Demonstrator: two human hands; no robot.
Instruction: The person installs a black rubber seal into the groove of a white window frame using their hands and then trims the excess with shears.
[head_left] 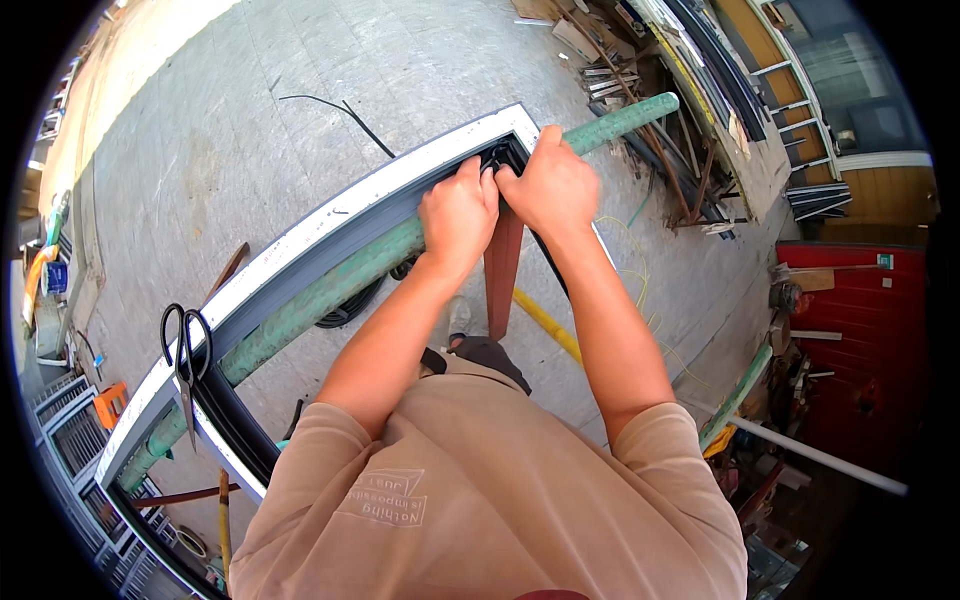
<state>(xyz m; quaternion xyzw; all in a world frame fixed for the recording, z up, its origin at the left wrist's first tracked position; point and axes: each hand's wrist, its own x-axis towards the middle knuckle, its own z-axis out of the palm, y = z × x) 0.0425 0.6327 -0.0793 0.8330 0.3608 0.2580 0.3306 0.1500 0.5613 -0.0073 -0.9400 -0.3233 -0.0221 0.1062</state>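
Note:
A white and dark-grey window frame point(330, 213) lies across a green pipe point(340, 283). Both my hands are at its far right inner corner. With closed fingers, my left hand point(460, 220) pinches a black rubber strip point(497, 153) that shows bunched in the corner. My right hand point(553, 185) is right beside it, thumb and curled fingers closed at the same spot. The fingers partly hide the strip. Black-handled scissors point(186, 355) rest on the frame's left part, blades toward me.
Under the frame stands a reddish-brown support point(502, 270), with a yellow bar point(548, 325) close by. A black coil point(350, 308) lies on the grey floor. Another thin black strip point(350, 112) shows beyond the frame. Scrap lengths point(610, 80) are piled at far right; an orange object point(111, 405) sits at left.

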